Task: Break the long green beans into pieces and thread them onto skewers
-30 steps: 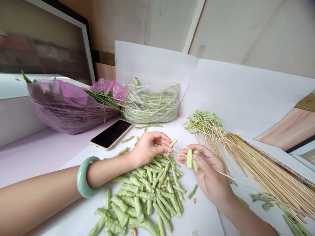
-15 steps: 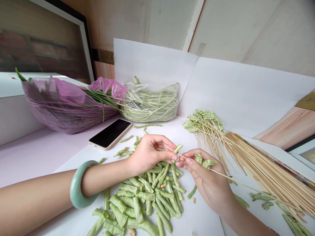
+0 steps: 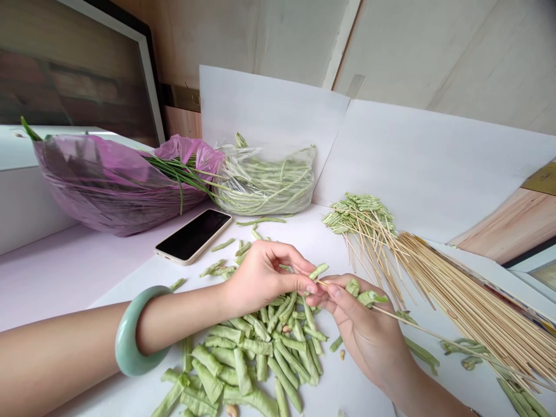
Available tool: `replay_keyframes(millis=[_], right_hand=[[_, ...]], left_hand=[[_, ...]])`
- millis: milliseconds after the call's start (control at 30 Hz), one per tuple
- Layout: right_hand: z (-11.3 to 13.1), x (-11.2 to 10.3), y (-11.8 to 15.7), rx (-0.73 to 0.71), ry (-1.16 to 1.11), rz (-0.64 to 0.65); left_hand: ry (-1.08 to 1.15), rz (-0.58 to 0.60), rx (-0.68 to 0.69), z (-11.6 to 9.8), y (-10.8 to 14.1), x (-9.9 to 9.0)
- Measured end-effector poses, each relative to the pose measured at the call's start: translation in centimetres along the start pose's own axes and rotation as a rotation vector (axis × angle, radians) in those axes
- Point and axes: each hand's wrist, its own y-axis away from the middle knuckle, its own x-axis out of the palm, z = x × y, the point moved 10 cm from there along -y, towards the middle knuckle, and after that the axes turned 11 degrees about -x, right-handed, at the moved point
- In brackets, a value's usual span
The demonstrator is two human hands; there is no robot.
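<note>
My left hand (image 3: pixel 260 278), with a pale green bangle on its wrist, pinches a short green bean piece (image 3: pixel 318 270) at the tip of a thin wooden skewer. My right hand (image 3: pixel 369 327) grips that skewer (image 3: pixel 417 326) near its tip, and its shaft runs off to the lower right. Other bean pieces (image 3: pixel 370 297) on the skewer show beside my right fingers. Under and in front of my hands lies a heap of cut bean pieces (image 3: pixel 243 370) on white paper.
A phone (image 3: pixel 193 236) lies left of centre. Behind it are a purple bag (image 3: pixel 108 191) and a clear bag of long beans (image 3: pixel 269 179). Threaded bean skewers (image 3: pixel 360 214) and a bundle of bare skewers (image 3: pixel 478 295) lie at the right, near loose beans (image 3: pixel 516 394).
Both hands have shifted very slightly, with the bean piece at the skewer tip now a little lower and further right. My left forearm and bangle have moved slightly left.
</note>
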Motion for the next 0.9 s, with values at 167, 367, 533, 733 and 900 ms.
replay_keyframes(millis=[167, 367, 533, 733, 900], right_hand=[[0.2, 0.2, 0.0, -0.015, 0.004, 0.008], [0.2, 0.0, 0.0, -0.013, -0.034, -0.05], [0.2, -0.5, -0.2, 0.0, -0.054, -0.158], [0.1, 0.1, 0.0, 0.005, -0.078, -0.124], [0.2, 0.5, 0.3, -0.008, -0.083, -0.071]], left_hand=[[0.015, 0.017, -0.003, 0.2, 0.0, 0.1], [0.03, -0.004, 0.008, -0.1, -0.3, -0.1], [0.115, -0.039, -0.064, 0.8, -0.4, -0.3], [0.191, -0.027, -0.148, 1.9, -0.3, 0.1], [0.283, 0.059, -0.189, 2.5, -0.5, 0.8]])
